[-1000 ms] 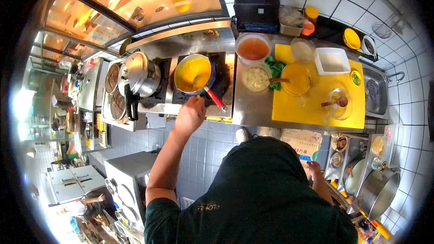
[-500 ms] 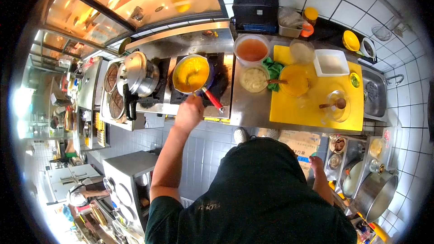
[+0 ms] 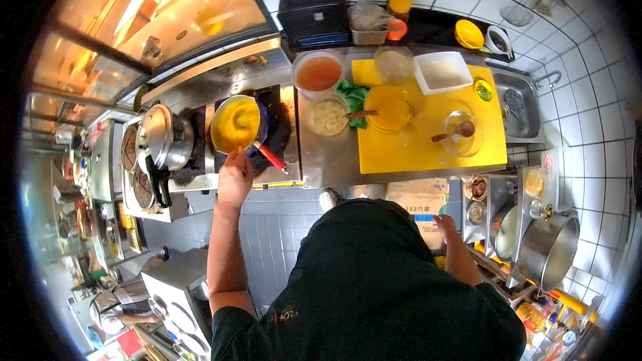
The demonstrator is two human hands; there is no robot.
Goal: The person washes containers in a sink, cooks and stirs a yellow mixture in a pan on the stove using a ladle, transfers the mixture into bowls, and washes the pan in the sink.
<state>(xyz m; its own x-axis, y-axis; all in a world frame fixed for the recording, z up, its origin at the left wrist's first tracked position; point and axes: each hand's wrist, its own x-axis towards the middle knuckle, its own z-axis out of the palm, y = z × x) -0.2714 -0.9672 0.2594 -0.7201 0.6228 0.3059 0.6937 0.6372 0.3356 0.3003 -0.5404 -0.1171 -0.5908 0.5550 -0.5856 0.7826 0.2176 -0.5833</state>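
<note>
Look at the left hand, its fingers covering the utensil's grip, the far end just a blur in the yellow mixture! Down at the right hand, too small to tell if anything's pinched. The dark shirt runs off the bottom edge, lettering unreadable, hiding part of the cardboard box.

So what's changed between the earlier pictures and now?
The view has shifted, so the counter sits further left in the picture. In the red-handled pan, the yellow food shows a different swirl. Nothing was visibly picked up or released: the left hand still grips a utensil at the pan's near rim. The right hand stays off the counter.
</note>
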